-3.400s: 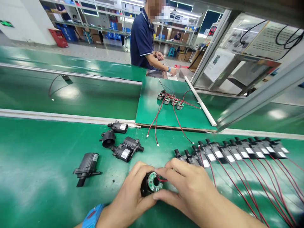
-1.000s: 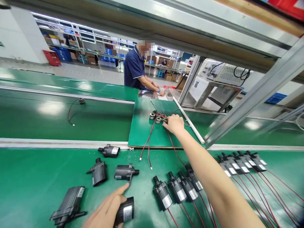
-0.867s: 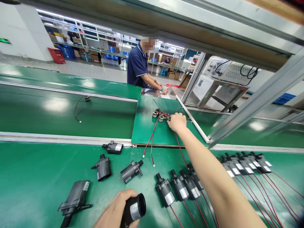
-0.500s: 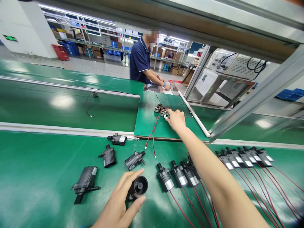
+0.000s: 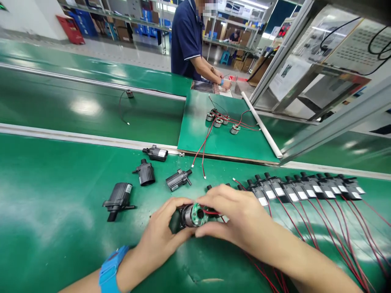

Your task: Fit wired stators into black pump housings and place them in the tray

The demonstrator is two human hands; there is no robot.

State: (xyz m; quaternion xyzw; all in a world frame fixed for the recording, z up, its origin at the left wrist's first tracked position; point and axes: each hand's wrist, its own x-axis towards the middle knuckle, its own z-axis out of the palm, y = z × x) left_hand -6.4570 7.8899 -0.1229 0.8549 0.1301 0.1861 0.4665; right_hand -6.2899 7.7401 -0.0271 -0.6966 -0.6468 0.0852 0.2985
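My left hand [image 5: 160, 234], with a blue band on its wrist, is wrapped round a black pump housing [image 5: 182, 216], mostly hidden by the fingers. A round motor stator [image 5: 193, 215] with a green circuit board on its end sits at the housing's mouth. Fingers and thumb of my right hand [image 5: 244, 215] grip this stator by its board end, and its red wire runs back under the palm. How deep the stator sits in the housing, I cannot tell. Left of my hands lie several loose housings, such as this ribbed one [image 5: 119, 197].
Several stators [image 5: 218, 122] with red and black wires lie on a raised green board [image 5: 214, 142], beside a white tube [image 5: 262, 126]. A row of wired pumps [image 5: 293, 193] stretches along the right. A co-worker [image 5: 187, 40] handles something beyond the board.
My right hand has come back from the board with a stator and brought it to the housing in my left hand. The view has tilted downward.
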